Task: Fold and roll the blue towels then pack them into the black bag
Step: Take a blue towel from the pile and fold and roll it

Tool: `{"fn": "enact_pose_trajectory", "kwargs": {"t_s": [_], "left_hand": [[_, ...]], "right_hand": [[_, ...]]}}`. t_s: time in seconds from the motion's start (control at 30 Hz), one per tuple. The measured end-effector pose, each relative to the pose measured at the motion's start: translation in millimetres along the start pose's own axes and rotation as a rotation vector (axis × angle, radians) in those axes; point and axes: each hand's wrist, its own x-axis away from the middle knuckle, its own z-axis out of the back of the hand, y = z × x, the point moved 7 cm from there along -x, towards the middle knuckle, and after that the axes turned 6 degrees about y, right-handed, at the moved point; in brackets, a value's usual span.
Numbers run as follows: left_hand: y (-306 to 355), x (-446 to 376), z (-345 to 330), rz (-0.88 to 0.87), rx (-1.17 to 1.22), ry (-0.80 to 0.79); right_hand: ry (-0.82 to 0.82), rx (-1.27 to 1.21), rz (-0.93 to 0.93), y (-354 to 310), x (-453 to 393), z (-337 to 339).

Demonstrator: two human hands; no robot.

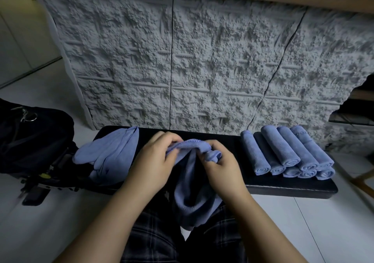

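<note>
A blue towel hangs over the front edge of the black padded bench down to my lap. My left hand and my right hand both grip its bunched top edge, close together above the bench's middle. Several rolled blue towels are stacked at the bench's right end. A loose pile of unrolled blue towels lies at the left end. The black bag sits on the floor at the far left, beside the bench.
A grey textured foam panel stands upright right behind the bench. White tiled floor surrounds it. A wooden leg shows at the right edge. My checked trousers are at the bottom.
</note>
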Motion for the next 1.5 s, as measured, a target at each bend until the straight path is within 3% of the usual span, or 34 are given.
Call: {"fn": "enact_pose_trajectory", "kwargs": {"t_s": [0.27, 0.4, 0.6, 0.77, 0.97, 1.1, 1.27, 1.37, 1.5], "left_hand": [[-55, 11, -9, 0.293, -0.208, -0.058], [-77, 17, -5, 0.422, -0.201, -0.046], [-97, 22, 3, 0.49, -0.319, -0.026], [-101, 27, -8, 0.572, -0.132, -0.08], [-37, 16, -18, 0.533, 0.504, -0.096], [2, 14, -20, 0.536, 0.747, -0.178], [27, 12, -18, 0.276, 0.627, -0.265], [29, 8, -15, 0.097, 0.363, -0.193], [33, 3, 1, -0.008, 0.171, -0.007]], "right_hand": [[0.058, -0.13, -0.043, -6, -5, 17], [0.144, -0.149, -0.073, -2, -10, 31], [0.288, -0.249, -0.103, 9, -12, 44], [0.323, -0.243, -0.145, 16, -17, 47], [0.276, -0.097, -0.222, 29, -20, 36], [0.268, -0.093, -0.262, 28, -16, 27], [0.113, -0.348, -0.35, 21, -10, 14], [0.018, -0.437, -0.409, 18, -7, 8], [0.006, -0.422, -0.487, 21, -6, 10]]}}
